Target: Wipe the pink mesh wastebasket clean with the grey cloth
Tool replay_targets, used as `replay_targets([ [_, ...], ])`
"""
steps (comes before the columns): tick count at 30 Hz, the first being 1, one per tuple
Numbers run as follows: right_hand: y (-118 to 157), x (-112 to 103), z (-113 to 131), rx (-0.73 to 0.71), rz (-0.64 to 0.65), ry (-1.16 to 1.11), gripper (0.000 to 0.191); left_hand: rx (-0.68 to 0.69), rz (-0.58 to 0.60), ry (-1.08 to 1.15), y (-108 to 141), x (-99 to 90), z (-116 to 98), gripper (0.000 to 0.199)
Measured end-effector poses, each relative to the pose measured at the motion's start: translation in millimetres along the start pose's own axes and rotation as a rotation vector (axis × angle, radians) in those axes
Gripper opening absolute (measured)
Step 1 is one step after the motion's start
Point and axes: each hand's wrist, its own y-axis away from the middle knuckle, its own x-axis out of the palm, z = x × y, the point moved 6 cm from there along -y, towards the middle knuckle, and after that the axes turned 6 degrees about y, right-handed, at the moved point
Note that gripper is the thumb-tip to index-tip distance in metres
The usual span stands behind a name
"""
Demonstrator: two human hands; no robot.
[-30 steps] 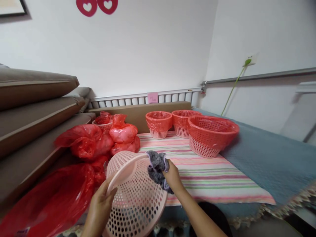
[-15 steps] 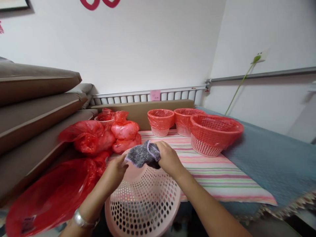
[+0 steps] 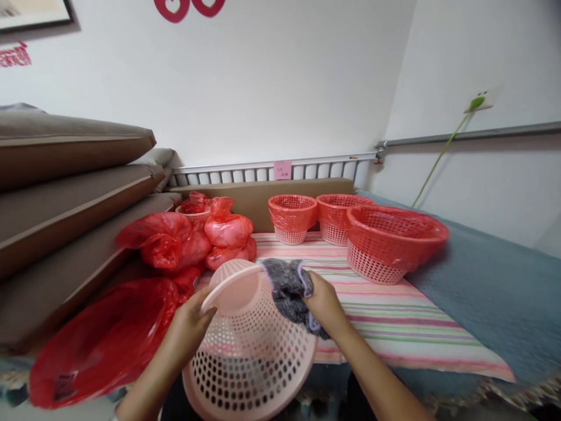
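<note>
A pink perforated basket (image 3: 249, 345) is tilted toward me at the near edge of the striped cloth. My left hand (image 3: 193, 318) grips its rim on the left, thumb over the edge. My right hand (image 3: 323, 301) is closed on a dark grey cloth (image 3: 287, 289) with lilac edging, which lies over the basket's upper right rim and hangs down on its right side. The fingertips of my right hand are partly hidden by the cloth.
Red-lined baskets (image 3: 293, 219) stand at the back and right of the striped cloth (image 3: 394, 327). Tied red bags (image 3: 230, 231) and a large open red bag (image 3: 109, 339) lie left, beside stacked cushions (image 3: 79, 228). A blue cover (image 3: 495, 275) spreads right.
My left hand has let go of the grey cloth and taken the basket's rim. My right hand has moved right and down with the cloth, which now rests over the rim. The view has shifted slightly.
</note>
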Motion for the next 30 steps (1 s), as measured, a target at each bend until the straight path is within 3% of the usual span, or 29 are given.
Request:
replay_targets([
  [3,-16,-21,63,-0.198,0.060,0.147,0.026,0.054,0.163,-0.014,-19,13.0,-35,0.040],
  [6,-22,-25,85,-0.236,0.074,0.217,0.030,0.060,0.192,0.012,-30,24.5,-48,0.041],
  [9,-23,-21,68,-0.212,-0.004,0.152,0.034,0.026,0.163,0.082,-32,23.8,-38,0.044],
  [13,-19,-4,7,-0.015,-0.055,0.054,0.026,-0.076,0.065,0.238,-26,4.4,-9,0.045],
  [16,-6,17,-40,0.220,0.005,-0.030,0.030,-0.124,-0.068,0.277,-16,-9.4,10,0.043],
  [19,15,32,-72,0.320,0.097,-0.172,0.038,-0.118,-0.169,0.288,-5,-12.0,21,0.044],
  [23,45,14,-99,0.392,0.078,-0.214,0.050,-0.065,-0.229,0.292,3,-1.7,27,0.043],
  [26,58,-15,-89,0.413,-0.009,-0.119,0.054,0.001,-0.235,0.300,0,13.8,25,0.040],
  [30,35,-23,-18,0.128,-0.052,-0.037,0.051,0.122,-0.240,0.235,-15,45.2,23,0.040],
])
